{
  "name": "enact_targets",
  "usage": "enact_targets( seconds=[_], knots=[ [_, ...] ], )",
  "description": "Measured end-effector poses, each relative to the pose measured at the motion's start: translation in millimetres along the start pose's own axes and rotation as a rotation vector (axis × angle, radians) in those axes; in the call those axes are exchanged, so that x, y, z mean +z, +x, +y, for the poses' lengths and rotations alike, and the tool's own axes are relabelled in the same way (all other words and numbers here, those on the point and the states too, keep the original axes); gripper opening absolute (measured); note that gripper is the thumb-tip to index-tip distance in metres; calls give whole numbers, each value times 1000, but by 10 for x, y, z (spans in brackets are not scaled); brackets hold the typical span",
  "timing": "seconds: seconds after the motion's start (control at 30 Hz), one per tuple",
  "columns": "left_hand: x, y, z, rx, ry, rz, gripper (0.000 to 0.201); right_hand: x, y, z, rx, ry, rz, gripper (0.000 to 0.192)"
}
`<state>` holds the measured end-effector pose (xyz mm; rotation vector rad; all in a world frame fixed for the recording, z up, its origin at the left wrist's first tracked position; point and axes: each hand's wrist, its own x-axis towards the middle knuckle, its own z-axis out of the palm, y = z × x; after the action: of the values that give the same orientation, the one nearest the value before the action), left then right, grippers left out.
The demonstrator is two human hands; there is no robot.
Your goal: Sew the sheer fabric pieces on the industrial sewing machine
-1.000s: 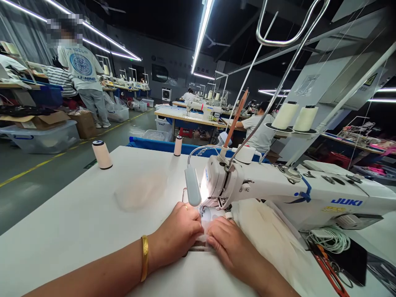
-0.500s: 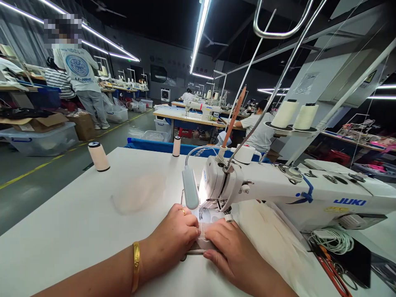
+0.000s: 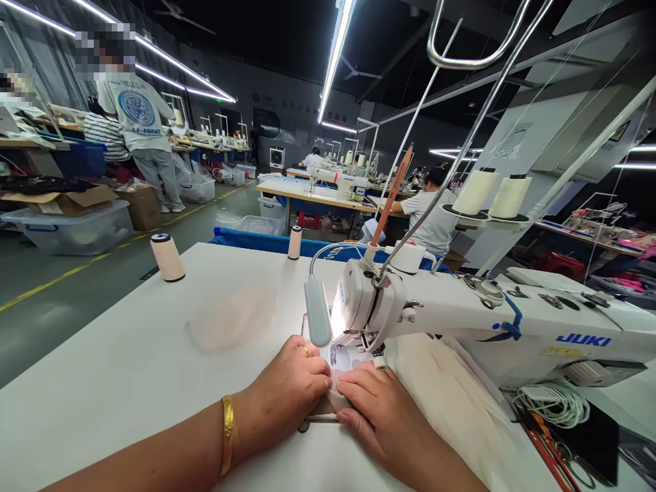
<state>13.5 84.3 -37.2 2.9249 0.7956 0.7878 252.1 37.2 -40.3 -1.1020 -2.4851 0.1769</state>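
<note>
At the white sewing machine (image 3: 435,307), both hands lie just in front of the lit presser foot (image 3: 335,352). My left hand (image 3: 290,386) has its fingers curled and closed on the edge of a small pale, sheer fabric piece (image 3: 334,384). My right hand (image 3: 382,413) lies palm down with fingers stretched out and thumb apart, its fingertips on the same fabric. Most of that piece is hidden by the fingers. Above the left fingers hangs a small lamp (image 3: 318,311). A pile of cream sheer fabric (image 3: 445,403) spreads right of my right hand.
Another sheer piece (image 3: 233,318) lies on the white table (image 3: 128,348). Two peach thread cones (image 3: 167,258) stand toward its far side. Orange-handled scissors (image 3: 551,451) and a coiled white cable (image 3: 553,403) lie at right. Co-workers occupy other stations; one person (image 3: 138,130) stands at far left.
The whole view has shifted slightly. Both hands have stayed almost in place at the presser foot, with the right fingertips a little closer to the left fingers.
</note>
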Motion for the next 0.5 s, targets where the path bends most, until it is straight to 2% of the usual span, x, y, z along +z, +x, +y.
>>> enact_targets(
  seconds=[0.3, 0.5],
  knots=[
    [-51, 83, -60, -33, 62, -38, 24, 1, 81, 25, 27, -6, 20, 14],
    [-58, 123, -75, -44, 100, 5, 31, 39, 112, 53, 45, -46, 37, 15]
  ],
)
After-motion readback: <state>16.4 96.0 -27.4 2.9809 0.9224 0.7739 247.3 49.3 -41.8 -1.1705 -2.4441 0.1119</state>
